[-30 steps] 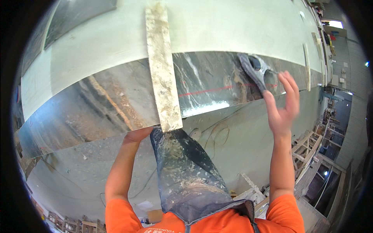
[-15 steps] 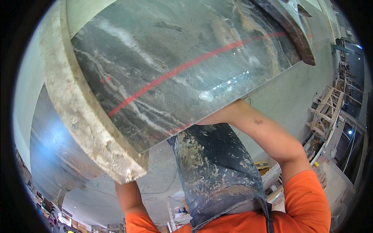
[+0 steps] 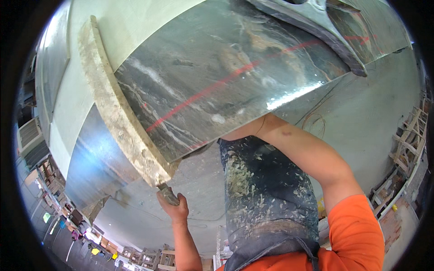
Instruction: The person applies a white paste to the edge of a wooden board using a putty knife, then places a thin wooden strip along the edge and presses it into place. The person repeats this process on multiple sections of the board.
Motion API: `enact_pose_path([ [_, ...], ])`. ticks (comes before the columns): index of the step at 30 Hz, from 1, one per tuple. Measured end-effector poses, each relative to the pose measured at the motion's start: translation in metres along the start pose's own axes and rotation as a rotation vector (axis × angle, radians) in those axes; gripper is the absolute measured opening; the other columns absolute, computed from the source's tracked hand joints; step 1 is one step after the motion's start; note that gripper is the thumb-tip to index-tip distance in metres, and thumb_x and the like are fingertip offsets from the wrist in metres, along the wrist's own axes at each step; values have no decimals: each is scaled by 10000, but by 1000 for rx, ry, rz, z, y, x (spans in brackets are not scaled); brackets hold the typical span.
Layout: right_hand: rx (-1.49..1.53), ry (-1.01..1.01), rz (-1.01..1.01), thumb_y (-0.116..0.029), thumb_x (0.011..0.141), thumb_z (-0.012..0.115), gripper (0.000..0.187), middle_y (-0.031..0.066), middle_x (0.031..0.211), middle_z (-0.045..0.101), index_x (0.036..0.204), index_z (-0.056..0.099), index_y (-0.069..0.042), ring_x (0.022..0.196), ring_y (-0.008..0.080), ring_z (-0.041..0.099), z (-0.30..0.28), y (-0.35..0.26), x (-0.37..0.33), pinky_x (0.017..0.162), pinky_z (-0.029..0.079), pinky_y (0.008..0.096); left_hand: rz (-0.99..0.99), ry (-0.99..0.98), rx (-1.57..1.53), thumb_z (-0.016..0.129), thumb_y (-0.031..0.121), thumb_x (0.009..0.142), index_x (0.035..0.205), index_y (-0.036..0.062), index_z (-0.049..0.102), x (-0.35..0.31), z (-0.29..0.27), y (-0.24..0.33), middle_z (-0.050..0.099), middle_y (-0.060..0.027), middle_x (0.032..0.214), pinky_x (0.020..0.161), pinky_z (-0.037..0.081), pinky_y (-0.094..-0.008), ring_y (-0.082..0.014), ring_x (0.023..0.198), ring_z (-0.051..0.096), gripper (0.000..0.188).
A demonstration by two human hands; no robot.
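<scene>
A dark marbled stone slab [image 3: 203,63] with a red line across it lies in front of me. At its left end runs a long, pale, worn bar [image 3: 122,122] with a rough surface. Just below the bar's near end, my left hand [image 3: 176,207] is closed round a short grey-brown block-like piece [image 3: 169,195]; its exact kind is unclear. My right hand [image 3: 242,132] reaches beneath the slab's near edge, so its fingers are hidden. Whether it holds anything under there I cannot see.
A dark curved metal support [image 3: 312,25] crosses the slab's right end. Another marbled panel [image 3: 101,158] shows beyond the pale bar. My stained dark apron [image 3: 271,194] hangs close to the slab's edge. Wooden frames [image 3: 409,140] stand at the right, and a loose cable [image 3: 314,119] lies on the floor.
My left hand, hidden behind the bar's end before, now shows below it with the block-like piece. The view has shifted, and my right arm still reaches under the slab.
</scene>
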State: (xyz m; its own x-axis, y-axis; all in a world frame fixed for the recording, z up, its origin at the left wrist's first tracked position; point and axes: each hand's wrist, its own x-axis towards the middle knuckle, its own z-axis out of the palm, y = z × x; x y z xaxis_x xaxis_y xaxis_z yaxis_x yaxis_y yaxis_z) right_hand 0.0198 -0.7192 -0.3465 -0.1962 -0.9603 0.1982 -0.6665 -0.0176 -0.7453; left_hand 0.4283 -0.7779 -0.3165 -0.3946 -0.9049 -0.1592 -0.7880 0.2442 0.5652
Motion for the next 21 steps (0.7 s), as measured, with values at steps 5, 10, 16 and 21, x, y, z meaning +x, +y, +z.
enact_pose_path([
  [5, -176, -76, 103, -281, 670, 741, 569, 218, 1074, 673, 1175, 634, -40, 1025, 413, 626, -36, 23, -27, 920, 492, 491, -27, -44, -83, 652, 55, 727, 1285, -19, 473, -22, -33, 49, 558, -165, 1192, 924, 462, -382, -271, 1076, 556, 590],
  [10, -230, -63, 475, -339, 725, 778, 746, 248, 1266, 586, 1336, 521, 2, 1185, 442, 552, -62, -25, -108, 1016, 470, 481, -66, -153, -622, 683, 120, 765, 1387, -3, 441, -33, -36, 136, 554, -146, 1286, 944, 463, -379, -256, 1158, 544, 679],
  [16, 1076, 22, 665, -289, 770, 872, 700, 105, 1209, 622, 1308, 530, -3, 1143, 212, 592, -75, -179, -150, 1002, 481, 372, -103, -438, -873, 636, 342, 940, 1338, 0, 509, -72, -15, 233, 558, -135, 1200, 984, 411, -404, -257, 1117, 530, 540],
  [21, 1358, 200, 749, -203, 795, 813, 627, 73, 1204, 619, 1325, 533, -20, 1107, 178, 594, -129, -223, -157, 969, 483, 337, 370, -196, -477, 687, 391, 921, 1244, -13, 586, -54, -23, 307, 552, -180, 1159, 1015, 387, -463, -341, 1109, 517, 526],
])
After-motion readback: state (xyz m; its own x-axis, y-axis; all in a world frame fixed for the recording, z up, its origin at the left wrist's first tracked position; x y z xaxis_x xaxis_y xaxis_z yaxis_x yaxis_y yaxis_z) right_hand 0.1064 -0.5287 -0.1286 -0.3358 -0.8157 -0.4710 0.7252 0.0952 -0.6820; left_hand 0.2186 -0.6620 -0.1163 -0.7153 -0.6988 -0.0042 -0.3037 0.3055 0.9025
